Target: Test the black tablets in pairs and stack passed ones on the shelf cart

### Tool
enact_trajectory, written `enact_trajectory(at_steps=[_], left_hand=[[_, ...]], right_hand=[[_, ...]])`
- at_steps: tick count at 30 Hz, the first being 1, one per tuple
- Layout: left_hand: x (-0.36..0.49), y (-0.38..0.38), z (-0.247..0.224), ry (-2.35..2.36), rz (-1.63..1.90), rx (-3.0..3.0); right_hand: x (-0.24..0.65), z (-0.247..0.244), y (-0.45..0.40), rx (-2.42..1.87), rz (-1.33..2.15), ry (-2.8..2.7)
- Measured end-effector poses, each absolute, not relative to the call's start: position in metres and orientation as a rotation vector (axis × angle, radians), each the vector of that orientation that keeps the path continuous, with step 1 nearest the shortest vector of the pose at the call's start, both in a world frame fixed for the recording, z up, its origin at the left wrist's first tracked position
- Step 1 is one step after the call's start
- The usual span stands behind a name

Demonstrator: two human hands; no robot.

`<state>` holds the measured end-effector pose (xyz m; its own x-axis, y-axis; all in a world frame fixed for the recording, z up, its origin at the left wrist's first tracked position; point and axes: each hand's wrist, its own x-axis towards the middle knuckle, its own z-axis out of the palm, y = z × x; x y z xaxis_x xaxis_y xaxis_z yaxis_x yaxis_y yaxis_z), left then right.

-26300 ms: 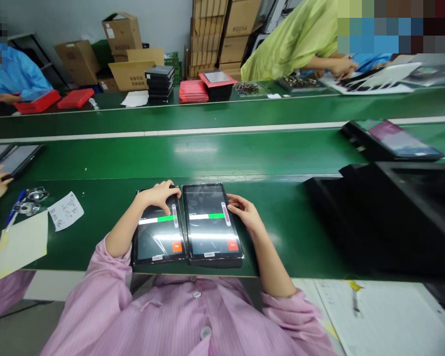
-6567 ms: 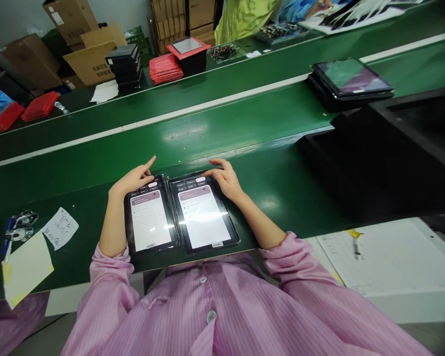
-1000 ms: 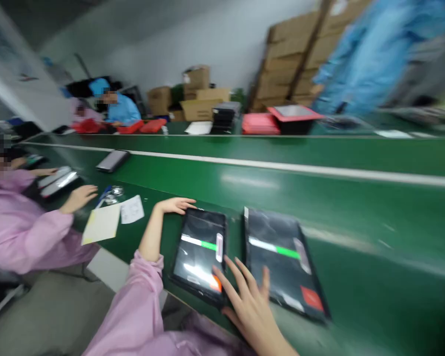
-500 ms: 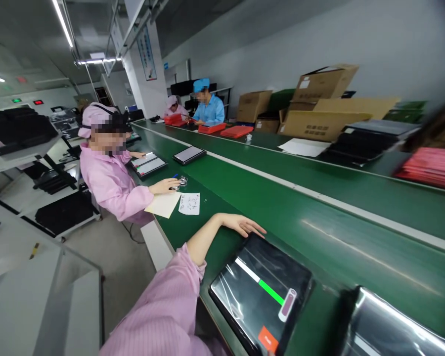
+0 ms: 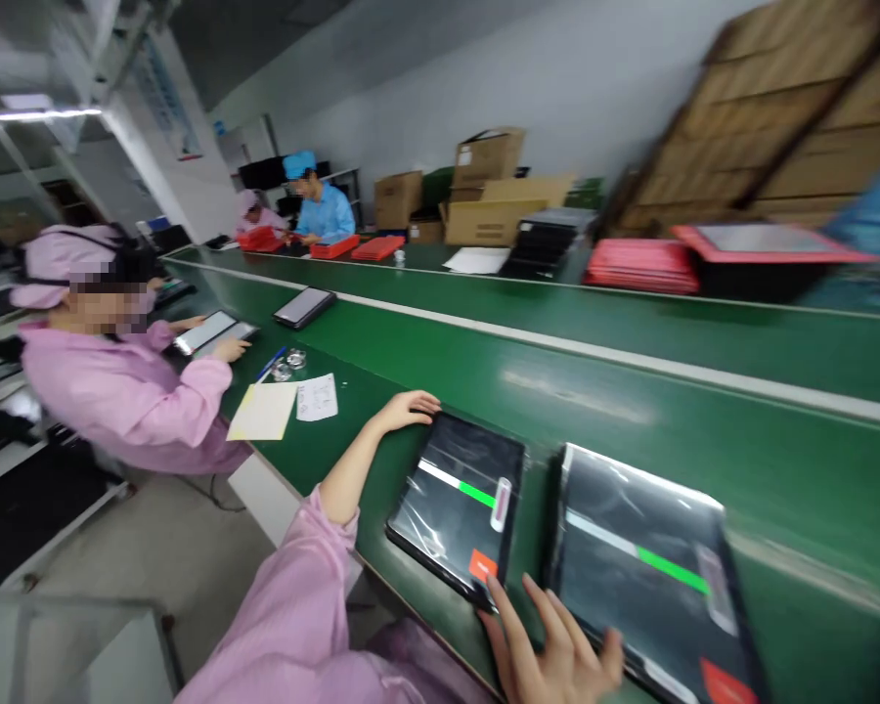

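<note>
Half open and empty, the left hand (image 5: 409, 411) is resting at the far corner of one tablet (image 5: 447, 518); the right hand (image 5: 553, 650), spread and empty, is sitting at its near corner, a second tablet (image 5: 635, 523) lying just beyond. Both are looking stiff, slippery, breakable, probably suiting side-edge grips.

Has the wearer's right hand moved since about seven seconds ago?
Yes, toward the near edge of the green bench: the right hand was at the far end of the right tablet; now it's by the near corner of the left tablet.
</note>
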<state>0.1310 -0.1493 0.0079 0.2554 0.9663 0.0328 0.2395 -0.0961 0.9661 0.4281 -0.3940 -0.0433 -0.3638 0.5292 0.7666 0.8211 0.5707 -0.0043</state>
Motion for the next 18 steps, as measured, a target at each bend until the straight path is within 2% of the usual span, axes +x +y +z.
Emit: enact_trajectory(at_steps=[5,8,12,15,18], left_hand=[[0.141,-0.201,0.01,1.373,1.177,1.584],[0.142,-0.263,0.001,1.487,1.218,1.609],[0.15,-0.356,-0.028,1.816,1.32,1.919],[0.16,-0.395,-0.046,1.969,1.271,2.193],[0.164,-0.402,-0.053,1.973,1.128,2.398]], right_hand=[[0.451,-0.024,-0.396,-1.184,-0.345,-1.977],[0.483,-0.023,-0.403,-1.289,-0.348,-1.873],[0.503,-0.024,-0.419,-1.403,-0.325,-1.847],[0.495,-0.022,-0.42,-1.409,-0.252,-1.949],[0.478,-0.019,-0.413,-1.412,-0.197,-2.003]])
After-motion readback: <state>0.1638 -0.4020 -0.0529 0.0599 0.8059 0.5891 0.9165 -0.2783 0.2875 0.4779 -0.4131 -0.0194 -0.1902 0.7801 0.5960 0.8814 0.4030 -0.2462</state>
